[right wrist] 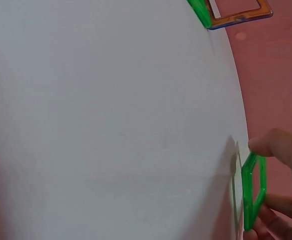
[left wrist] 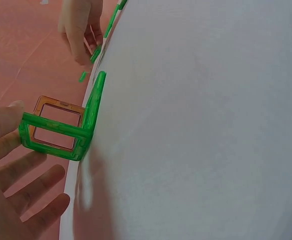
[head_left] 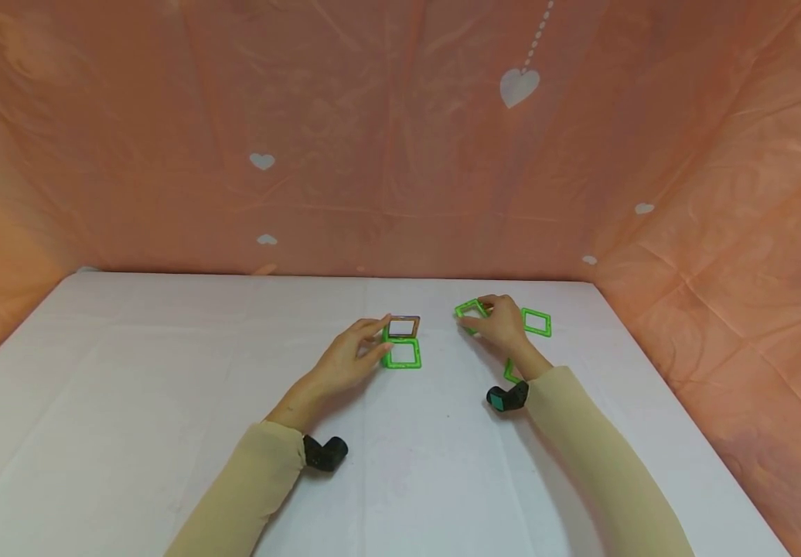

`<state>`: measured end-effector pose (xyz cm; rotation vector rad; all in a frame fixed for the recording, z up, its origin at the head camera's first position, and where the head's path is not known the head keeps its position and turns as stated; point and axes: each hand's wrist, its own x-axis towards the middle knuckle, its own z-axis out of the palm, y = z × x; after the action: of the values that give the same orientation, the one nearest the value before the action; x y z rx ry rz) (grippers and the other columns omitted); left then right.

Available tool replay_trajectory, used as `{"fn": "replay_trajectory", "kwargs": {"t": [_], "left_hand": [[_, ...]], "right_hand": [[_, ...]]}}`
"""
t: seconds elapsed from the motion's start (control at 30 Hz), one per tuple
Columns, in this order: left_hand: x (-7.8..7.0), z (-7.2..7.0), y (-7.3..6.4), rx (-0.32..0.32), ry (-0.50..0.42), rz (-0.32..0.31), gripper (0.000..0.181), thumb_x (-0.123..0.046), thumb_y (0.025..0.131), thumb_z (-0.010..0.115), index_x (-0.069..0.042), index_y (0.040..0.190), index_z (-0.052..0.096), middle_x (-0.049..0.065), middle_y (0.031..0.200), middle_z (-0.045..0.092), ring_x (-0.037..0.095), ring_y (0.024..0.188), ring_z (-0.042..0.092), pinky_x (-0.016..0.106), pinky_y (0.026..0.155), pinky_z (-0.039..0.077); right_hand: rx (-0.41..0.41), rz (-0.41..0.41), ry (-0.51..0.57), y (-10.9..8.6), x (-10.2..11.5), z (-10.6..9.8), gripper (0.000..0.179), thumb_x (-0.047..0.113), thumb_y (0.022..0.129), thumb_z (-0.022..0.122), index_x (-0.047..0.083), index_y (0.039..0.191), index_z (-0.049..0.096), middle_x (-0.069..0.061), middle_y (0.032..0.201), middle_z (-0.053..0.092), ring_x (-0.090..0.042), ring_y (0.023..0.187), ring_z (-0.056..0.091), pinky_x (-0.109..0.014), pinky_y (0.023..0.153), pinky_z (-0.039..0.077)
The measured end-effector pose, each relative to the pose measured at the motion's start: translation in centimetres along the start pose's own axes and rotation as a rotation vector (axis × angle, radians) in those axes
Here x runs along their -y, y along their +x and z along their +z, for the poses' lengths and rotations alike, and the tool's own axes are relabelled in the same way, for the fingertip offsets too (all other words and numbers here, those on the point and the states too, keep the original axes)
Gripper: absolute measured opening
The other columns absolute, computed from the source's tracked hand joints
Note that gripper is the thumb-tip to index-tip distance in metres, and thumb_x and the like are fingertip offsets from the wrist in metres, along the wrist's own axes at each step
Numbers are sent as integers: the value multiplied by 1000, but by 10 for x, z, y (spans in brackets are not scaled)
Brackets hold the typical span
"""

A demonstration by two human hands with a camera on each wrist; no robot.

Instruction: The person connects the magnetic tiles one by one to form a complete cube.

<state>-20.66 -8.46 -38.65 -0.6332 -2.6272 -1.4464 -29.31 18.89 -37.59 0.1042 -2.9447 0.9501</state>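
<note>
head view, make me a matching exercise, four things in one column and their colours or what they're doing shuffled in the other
1. left hand
2. right hand
3. tabletop
4. left sleeve

A. pinching a separate green frame
B. beige
C. gripping joined green and amber frames
D. white

Pairs: 1-C, 2-A, 3-D, 4-B

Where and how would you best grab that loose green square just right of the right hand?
I'd pinch the outer right rim of the green square frame between finger and thumb, coming down from above. It seems to lie flat, and its open middle should leave room for a fingertip. That side looks free, while the right hand is close on the left.
</note>
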Motion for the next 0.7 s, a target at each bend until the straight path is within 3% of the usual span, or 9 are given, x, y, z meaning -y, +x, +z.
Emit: {"fn": "replay_trajectory", "kwargs": {"t": [0.2,0.47,0.7], "left_hand": [[-2,0,-1,-3,-7,0,52,-14,94,61,2,141,45,20,133,53,39,111,61,49,97,47],[-1,0,-1,-9,-4,8,51,-13,94,61,2,140,45,20,133,53,39,108,62,49,96,47],[0,0,-1,-11,3,31,51,-12,94,61,3,140,44,21,132,54,38,107,62,49,96,47]], "right_hand": [[32,11,110,-5,3,1,62,28,83,73,-4,132,52,-22,128,56,-35,118,54,-44,96,46],[39,-86,201,-9,10,5,58,23,82,74,-2,131,53,-23,123,60,-35,111,59,-44,93,49],[45,-123,249,-11,13,7,58,20,81,75,0,131,54,-22,121,61,-35,109,60,-44,91,51]]}}
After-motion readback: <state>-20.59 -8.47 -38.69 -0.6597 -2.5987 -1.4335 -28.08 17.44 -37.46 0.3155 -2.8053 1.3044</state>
